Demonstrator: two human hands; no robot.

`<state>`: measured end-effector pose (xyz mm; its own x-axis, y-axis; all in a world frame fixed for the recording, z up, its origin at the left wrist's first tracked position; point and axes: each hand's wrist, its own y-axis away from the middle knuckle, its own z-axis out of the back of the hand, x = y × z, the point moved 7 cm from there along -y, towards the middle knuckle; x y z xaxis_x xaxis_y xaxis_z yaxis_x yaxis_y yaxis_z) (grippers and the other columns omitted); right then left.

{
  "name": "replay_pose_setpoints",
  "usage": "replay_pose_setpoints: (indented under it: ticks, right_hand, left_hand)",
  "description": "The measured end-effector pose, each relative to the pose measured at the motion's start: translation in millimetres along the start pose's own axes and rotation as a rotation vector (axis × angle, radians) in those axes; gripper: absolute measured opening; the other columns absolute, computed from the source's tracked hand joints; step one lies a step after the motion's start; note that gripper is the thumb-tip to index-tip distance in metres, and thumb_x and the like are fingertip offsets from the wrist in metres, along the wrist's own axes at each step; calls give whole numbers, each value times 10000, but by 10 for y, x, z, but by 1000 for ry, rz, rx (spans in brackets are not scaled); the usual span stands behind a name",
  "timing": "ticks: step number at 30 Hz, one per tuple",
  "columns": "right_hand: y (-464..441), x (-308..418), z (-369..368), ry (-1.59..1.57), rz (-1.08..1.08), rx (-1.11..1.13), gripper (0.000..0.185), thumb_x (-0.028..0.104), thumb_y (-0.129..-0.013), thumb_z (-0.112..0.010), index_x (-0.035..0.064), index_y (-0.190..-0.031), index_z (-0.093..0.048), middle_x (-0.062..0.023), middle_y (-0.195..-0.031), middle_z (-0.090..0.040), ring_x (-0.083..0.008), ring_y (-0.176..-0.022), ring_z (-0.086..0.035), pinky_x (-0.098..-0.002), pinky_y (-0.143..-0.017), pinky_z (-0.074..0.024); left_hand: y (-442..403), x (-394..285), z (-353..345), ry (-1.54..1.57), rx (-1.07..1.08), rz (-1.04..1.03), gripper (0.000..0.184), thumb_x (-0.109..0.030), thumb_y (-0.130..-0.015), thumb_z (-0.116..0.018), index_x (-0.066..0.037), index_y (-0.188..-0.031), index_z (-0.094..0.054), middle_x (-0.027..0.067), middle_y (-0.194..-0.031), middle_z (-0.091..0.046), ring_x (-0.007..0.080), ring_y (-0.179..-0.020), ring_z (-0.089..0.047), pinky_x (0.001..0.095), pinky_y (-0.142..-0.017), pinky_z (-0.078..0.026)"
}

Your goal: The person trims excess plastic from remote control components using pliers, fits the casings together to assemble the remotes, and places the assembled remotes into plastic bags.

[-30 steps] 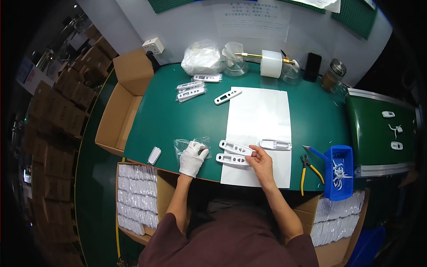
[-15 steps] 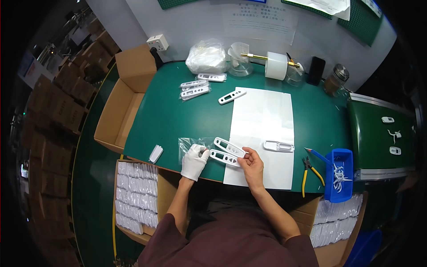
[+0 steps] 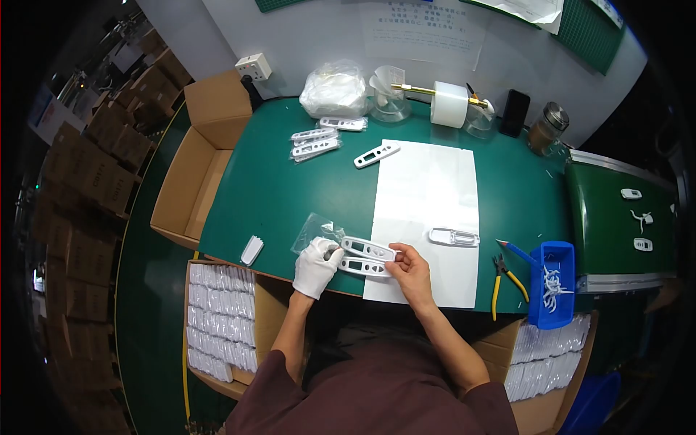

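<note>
My left hand (image 3: 316, 270), in a white glove, is closed on a clear plastic bag (image 3: 314, 229) that sticks up past the fingertips. My right hand (image 3: 410, 274) is bare and pinches the right ends of two long white plastic casings, an upper casing (image 3: 367, 248) and a lower casing (image 3: 365, 267). Both have a window and small holes cut through them. Their left ends lie beside the gloved fingers; whether they enter the bag I cannot tell. Another white casing (image 3: 454, 237) rests on the white paper sheet (image 3: 426, 196) to the right.
Bagged casings (image 3: 315, 148) and a loose casing (image 3: 377, 156) lie farther back. White parts (image 3: 252, 250) sit at left. Cutters (image 3: 499, 279) lie beside a blue bin (image 3: 540, 317) of scraps. Cartons of bagged parts stand below, left (image 3: 272, 319) and right (image 3: 500, 341).
The two casings have shifted left and now lie closer together, nearly parallel. The bag has tilted and bunched up at my left hand.
</note>
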<state>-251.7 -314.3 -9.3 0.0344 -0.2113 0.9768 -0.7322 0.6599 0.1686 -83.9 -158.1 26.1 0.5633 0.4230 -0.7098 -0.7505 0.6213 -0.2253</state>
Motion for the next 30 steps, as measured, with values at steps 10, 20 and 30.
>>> replay_pose_setpoints:
  ticks: [10, 20, 30]
  right_hand:
    - [22, 41, -57, -114, -34, 29, 379, -65, -891, -633, -13, -1261, -568, -40, -941, -644, -88, -880, -645, -201, -794, -511]
    - [71, -55, -239, -224, -73, 81, 384, -56, -918, -600, 9, -1294, -555, -36, -972, -641, -78, -881, -634, -197, -777, -506]
    - [-5, 14, -84, -227, -77, 88, 308, -1, -911, -664, -35, -1213, -613, -64, -1020, -693, -91, -889, -641, -221, -795, -520]
  left_hand:
    - [56, -400, -30, -19, -23, -206, 86, -133, -798, -751, -93, -843, -689, 92, -863, -674, 312, -763, -663, 404, -681, -529]
    - [239, -892, -240, 201, 25, -384, 129, -61, -802, -749, -55, -901, -666, 97, -860, -672, 296, -770, -661, 376, -678, -525]
    - [296, -818, 131, 3, -281, -257, 407, -136, -780, -782, -95, -1145, -607, 72, -1181, -591, 269, -1095, -571, 429, -953, -447]
